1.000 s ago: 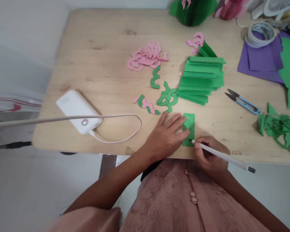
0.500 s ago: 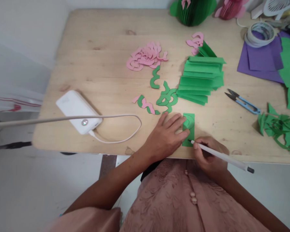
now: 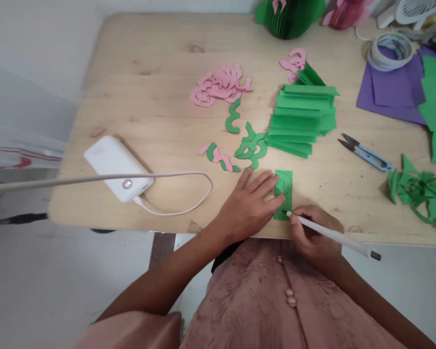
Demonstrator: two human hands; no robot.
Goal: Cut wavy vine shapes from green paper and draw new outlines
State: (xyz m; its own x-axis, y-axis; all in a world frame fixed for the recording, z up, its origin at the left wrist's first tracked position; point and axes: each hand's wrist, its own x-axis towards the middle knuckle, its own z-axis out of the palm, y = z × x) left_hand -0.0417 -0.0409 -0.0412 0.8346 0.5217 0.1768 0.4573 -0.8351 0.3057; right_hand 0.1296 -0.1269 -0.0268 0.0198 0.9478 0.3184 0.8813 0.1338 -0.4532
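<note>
My left hand (image 3: 252, 203) lies flat with fingers spread, pressing a green curved cutout onto a small green paper strip (image 3: 284, 194) near the table's front edge. My right hand (image 3: 314, 232) is closed around a white pen (image 3: 334, 235), its tip touching the lower part of the strip. Just beyond the strip lie several loose green curved cutouts (image 3: 252, 145) and a pink-and-green one (image 3: 220, 157).
A stack of folded green paper (image 3: 301, 118) sits behind the strip, with pink cutouts (image 3: 218, 87) further back. Small scissors (image 3: 365, 152), green scraps (image 3: 419, 191), purple paper (image 3: 396, 92) and a tape roll (image 3: 390, 51) lie right. A white power bank (image 3: 118, 167) with its cable lies left.
The pen tip has slid slightly left along the lower part of the green strip. My left hand has stayed in place.
</note>
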